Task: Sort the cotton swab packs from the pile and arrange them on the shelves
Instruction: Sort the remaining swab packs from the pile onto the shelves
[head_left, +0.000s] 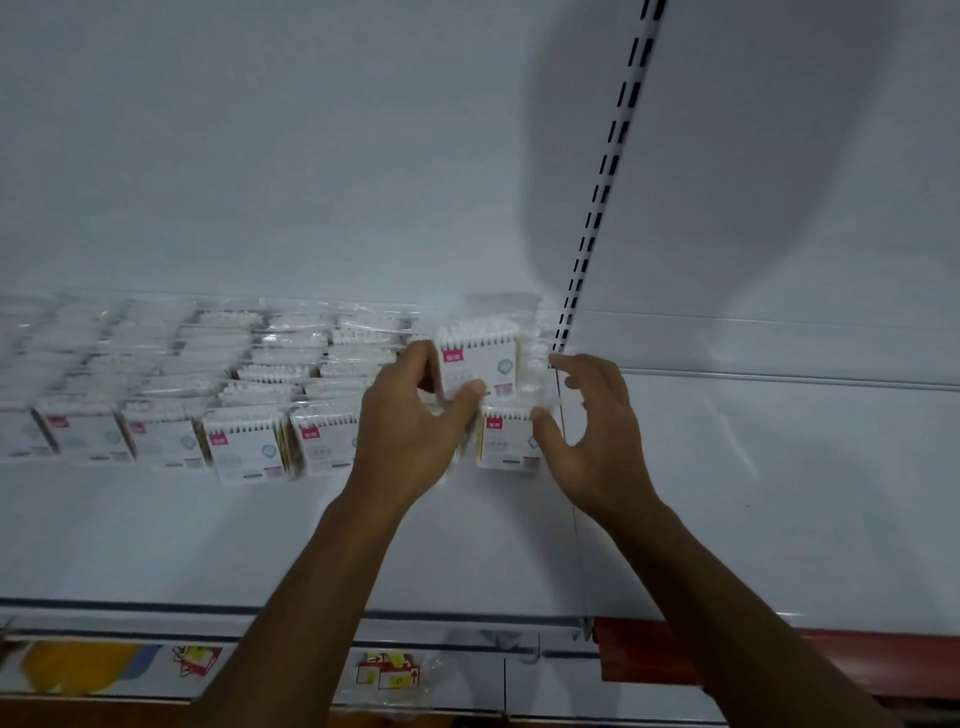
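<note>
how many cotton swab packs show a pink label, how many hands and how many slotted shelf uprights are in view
cotton swab packs showing a pink label: 6
hands: 2, left hand, right hand
slotted upright: 1
total: 9

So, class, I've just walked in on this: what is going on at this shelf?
A person is stocking a white shelf with cotton swab packs. The left hand grips one pack at the right end of the rows already lined up. The right hand, fingers curled, touches the clear wrap of the packs beside it. The shelf to the right holds no packs.
</note>
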